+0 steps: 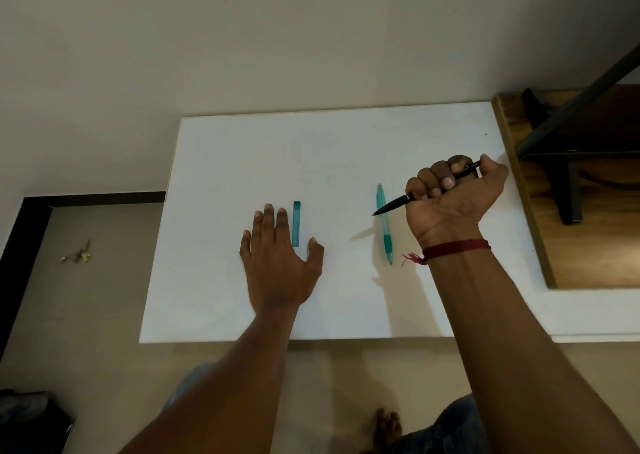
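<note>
**White tabletop (242, 149) against a plain wall: black pen (394, 205) in my right fist**

Pale wall fills the upper view, and the white tabletop sits below it with a wooden shelf (588, 246) butting its right edge.

My right hand (453, 194) is raised over the right part of the surface, wrist turned so the palm side faces me. Its fingers (424, 176) are curled tight round the black pen like a fist. The barrel runs through the fist, with the tip sticking out to the left and slightly down. That tip hangs over the upper half of a teal pen (385, 225) lying lengthwise on the tabletop. From this angle I cannot tell whether the two touch. A red thread (457, 247) circles the right wrist.

My left hand (277, 259) lies flat near the middle, palm down, fingers straight and close together, thumb spread to the right. A short teal bar (296, 223), possibly a cap, lies just beside the index finger, between it and the thumb.
</note>
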